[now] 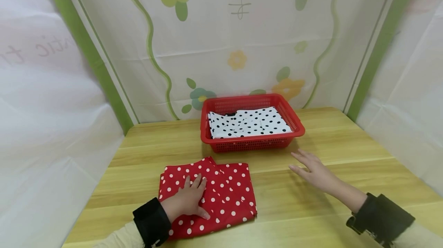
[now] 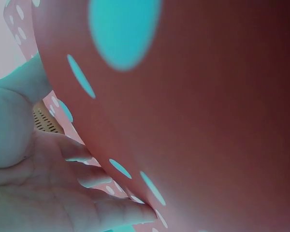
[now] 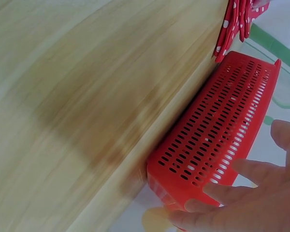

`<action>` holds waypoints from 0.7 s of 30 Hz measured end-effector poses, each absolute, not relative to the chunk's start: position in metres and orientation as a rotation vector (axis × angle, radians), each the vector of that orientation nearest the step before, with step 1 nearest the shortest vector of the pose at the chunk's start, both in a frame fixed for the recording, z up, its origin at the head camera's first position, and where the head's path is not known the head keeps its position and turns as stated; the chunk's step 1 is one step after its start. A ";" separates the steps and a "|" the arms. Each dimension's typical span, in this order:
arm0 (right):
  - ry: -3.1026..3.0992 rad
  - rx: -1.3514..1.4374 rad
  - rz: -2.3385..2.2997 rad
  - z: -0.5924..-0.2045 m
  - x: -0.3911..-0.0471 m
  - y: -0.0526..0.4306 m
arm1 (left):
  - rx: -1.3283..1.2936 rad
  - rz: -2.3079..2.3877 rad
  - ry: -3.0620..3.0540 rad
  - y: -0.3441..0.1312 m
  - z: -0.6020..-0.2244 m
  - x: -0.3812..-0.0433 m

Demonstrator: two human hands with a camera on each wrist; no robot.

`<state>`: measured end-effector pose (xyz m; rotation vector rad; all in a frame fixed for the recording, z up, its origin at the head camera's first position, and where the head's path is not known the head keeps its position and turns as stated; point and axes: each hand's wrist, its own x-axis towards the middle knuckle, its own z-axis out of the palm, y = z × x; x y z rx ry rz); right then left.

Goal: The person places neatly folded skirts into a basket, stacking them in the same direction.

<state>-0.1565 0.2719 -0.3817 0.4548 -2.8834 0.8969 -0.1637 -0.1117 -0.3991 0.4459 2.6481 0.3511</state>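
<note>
A folded red cloth with white polka dots (image 1: pixel 235 190) lies on the table, left of centre in the head view. My left hand (image 1: pixel 187 200) rests on its left half with the fingers spread. In the left wrist view the red cloth (image 2: pixel 193 106) fills most of the picture beside the palm and fingers. My right hand (image 1: pixel 313 169) is held over the table to the right, holding nothing, its fingers extended. Just behind it stands a red plastic basket (image 1: pixel 252 140), whose slotted side shows in the right wrist view. Folded white cloth with black dots (image 1: pixel 252 123) lies inside the basket.
The wooden table (image 1: pixel 283 209) reaches back to a pale fabric wall (image 1: pixel 214 55) printed with flowers. Similar fabric walls (image 1: pixel 45 132) rise on the left and right. The basket stands close to the back wall.
</note>
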 end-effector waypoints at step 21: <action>-2.888 0.464 0.884 -0.383 -0.155 0.270 | 0.477 0.295 2.653 -0.086 -0.396 -0.162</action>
